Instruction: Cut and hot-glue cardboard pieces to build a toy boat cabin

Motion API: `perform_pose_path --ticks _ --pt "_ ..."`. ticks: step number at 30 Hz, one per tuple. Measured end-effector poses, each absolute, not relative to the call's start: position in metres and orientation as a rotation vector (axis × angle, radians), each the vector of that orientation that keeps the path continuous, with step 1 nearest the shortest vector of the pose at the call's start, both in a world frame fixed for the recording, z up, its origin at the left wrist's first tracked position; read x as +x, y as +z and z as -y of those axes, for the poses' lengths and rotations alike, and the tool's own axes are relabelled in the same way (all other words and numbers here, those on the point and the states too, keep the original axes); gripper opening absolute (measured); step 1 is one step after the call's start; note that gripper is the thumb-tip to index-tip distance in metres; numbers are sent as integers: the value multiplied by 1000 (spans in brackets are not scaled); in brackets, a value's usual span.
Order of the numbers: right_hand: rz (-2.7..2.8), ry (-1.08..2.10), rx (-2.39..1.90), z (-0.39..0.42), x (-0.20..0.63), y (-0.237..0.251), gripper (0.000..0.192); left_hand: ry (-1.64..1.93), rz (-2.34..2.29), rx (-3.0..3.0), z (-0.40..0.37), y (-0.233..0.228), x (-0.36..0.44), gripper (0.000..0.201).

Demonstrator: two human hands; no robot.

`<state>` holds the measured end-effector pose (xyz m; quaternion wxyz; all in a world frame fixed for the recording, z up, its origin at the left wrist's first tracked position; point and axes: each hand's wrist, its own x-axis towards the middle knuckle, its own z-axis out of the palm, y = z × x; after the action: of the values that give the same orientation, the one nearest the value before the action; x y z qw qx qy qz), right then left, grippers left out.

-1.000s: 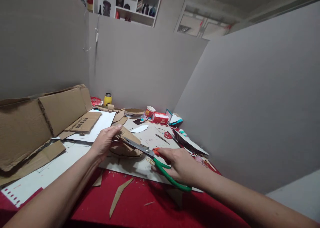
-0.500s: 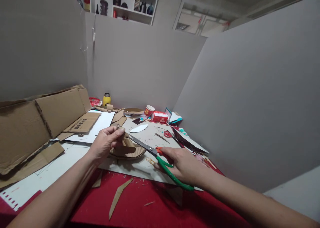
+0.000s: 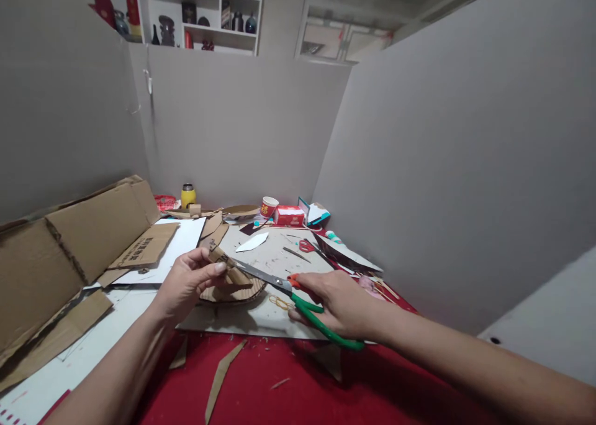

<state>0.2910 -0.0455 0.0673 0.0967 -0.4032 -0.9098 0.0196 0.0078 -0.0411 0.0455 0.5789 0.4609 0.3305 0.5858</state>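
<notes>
My left hand (image 3: 186, 282) pinches a small brown cardboard piece (image 3: 231, 271) and holds it just above the table. My right hand (image 3: 338, 304) grips green-handled scissors (image 3: 298, 297); their grey blades point left and meet the cardboard piece near my left fingers. Below the piece lies a rounded corrugated cardboard cut-out (image 3: 233, 292) on a grey board (image 3: 261, 316).
A large folded cardboard sheet (image 3: 69, 238) leans at the left. White paper (image 3: 172, 242), red scissors (image 3: 305, 246), a yellow jar (image 3: 188, 195), a paper cup (image 3: 269, 207) and a red box (image 3: 288, 215) lie farther back. Cardboard strips (image 3: 223, 372) litter the red tablecloth (image 3: 288, 394). Grey panels wall the table.
The camera has tilted so the scene sits lower left. My left hand turned the cardboard piece and the scissor blades moved further along it. Both hands keep their grips.
</notes>
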Motion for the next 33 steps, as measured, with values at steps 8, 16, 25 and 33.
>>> perform_pose_path --ticks 8,16,25,33 --pt "2726 107 -1178 45 295 72 42 1357 -771 1154 44 48 11 26" --pt "2770 115 -1101 39 297 69 45 1348 -770 1153 48 52 14 29" --pt "2814 104 -1001 27 300 77 46 1370 -762 1167 52 53 16 23" --pt "2814 -121 -926 14 313 80 40 1386 -746 1300 49 46 15 16"
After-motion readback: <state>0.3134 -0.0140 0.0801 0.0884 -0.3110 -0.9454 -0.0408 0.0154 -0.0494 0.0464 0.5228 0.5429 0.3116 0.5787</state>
